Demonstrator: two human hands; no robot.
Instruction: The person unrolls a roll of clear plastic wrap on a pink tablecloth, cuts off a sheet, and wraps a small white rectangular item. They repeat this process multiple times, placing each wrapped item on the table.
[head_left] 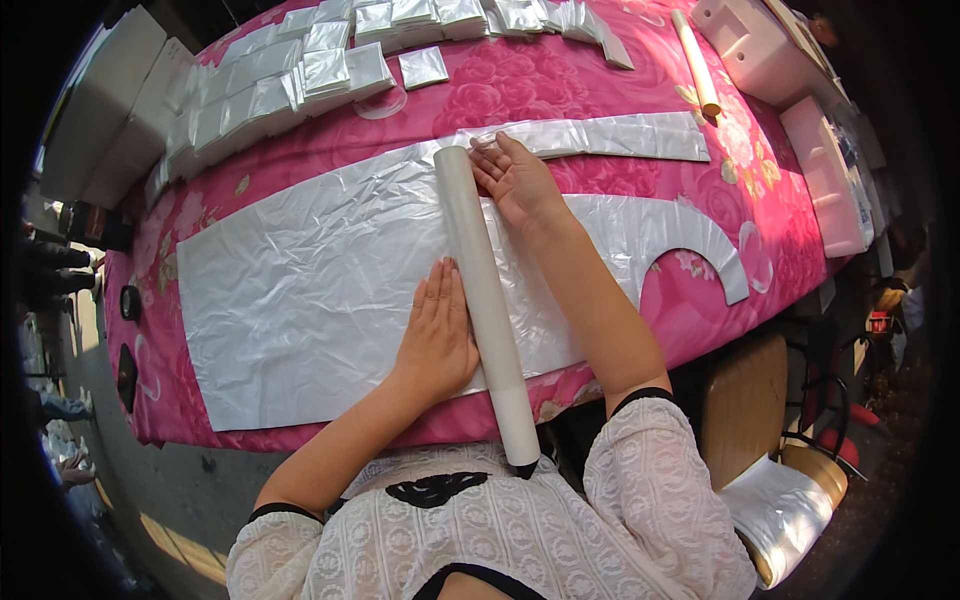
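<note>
A large sheet of silvery-white plastic (300,290), shaped like a bag with a curved cut-out at its right end, lies flat and creased in front of me. Across it rests a long pale tube (485,300), its dark-tipped near end overhanging the table edge at my waist. My left hand (438,335) lies flat on the plastic against the tube's left side, fingers stretched out together. My right hand (515,180) is just right of the tube's far end, fingers apart and holding nothing. Beyond it runs a folded plastic strip (630,137).
Stacks of folded silvery plastic (250,105) line the far left, with one folded packet (423,67) apart. A brown-ended roll (700,65) and foam boxes (825,175) stand at right. A black tape roll (130,302) sits at the left edge. A chair (745,410) is at lower right.
</note>
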